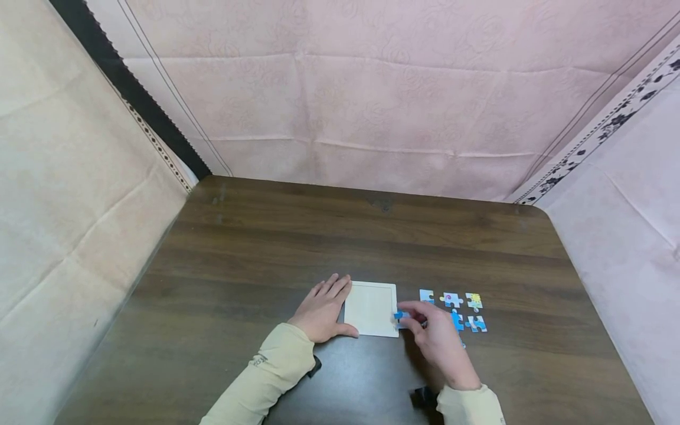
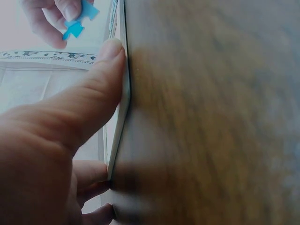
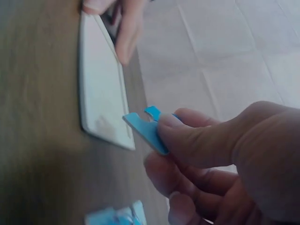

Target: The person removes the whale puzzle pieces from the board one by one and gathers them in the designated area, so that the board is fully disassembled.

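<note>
A white puzzle frame [image 1: 372, 310] with a raised rim lies flat on the table. My left hand [image 1: 325, 311] rests at its left side, fingers stretched along the edge and thumb spread over the near left corner. In the left wrist view, the left thumb [image 2: 96, 89] lies on the frame's rim. Between thumb and fingertips, my right hand [image 1: 438, 339] pinches a blue jigsaw piece [image 3: 146, 131], held just above the frame's right edge. The inside of the frame shows no pieces. More jigsaw pieces [image 1: 451, 300] lie to the right, some partly hidden behind the right hand.
Loose pieces with blue, white and yellow print, such as the yellow one [image 1: 474, 301], lie in rough rows right of the frame. The brown wooden table [image 1: 255, 248] is bordered by pale cloth [image 1: 340, 106] at the back and both sides.
</note>
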`<action>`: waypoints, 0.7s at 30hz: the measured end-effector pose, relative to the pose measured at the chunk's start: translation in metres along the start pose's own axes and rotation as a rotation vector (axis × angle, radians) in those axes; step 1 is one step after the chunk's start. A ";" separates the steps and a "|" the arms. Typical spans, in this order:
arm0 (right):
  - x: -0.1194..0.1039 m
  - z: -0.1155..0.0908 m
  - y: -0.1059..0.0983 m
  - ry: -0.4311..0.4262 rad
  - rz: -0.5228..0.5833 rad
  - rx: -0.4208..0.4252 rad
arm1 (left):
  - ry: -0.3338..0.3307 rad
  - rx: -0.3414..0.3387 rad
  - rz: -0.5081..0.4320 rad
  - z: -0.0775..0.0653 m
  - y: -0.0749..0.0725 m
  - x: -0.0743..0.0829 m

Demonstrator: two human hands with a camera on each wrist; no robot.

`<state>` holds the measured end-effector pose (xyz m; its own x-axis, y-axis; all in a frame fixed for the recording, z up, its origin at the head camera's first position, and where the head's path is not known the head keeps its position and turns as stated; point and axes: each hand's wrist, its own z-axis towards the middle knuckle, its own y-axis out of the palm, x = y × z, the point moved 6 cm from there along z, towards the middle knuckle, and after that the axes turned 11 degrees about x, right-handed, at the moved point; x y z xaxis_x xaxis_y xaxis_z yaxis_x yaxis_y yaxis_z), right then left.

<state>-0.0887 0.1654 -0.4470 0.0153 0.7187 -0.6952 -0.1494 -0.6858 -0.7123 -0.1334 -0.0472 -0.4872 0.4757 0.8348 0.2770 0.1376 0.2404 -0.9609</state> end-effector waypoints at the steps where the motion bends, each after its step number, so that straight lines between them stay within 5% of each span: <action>1: 0.002 -0.001 -0.004 0.002 -0.004 0.006 | 0.001 0.000 0.000 0.000 0.000 0.000; 9: 0.023 -0.006 -0.042 -0.009 -0.044 0.111 | 0.009 0.001 -0.005 -0.001 0.001 0.000; 16: 0.053 -0.011 -0.075 0.172 -0.123 0.121 | 0.003 -0.001 -0.004 0.000 0.001 -0.001; 21: 0.073 -0.016 -0.090 0.226 -0.172 0.135 | 0.004 -0.004 -0.007 0.000 0.000 0.000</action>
<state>-0.0584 0.2780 -0.4357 0.2689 0.7687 -0.5804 -0.2555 -0.5241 -0.8125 -0.1332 -0.0476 -0.4877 0.4786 0.8310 0.2833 0.1438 0.2441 -0.9590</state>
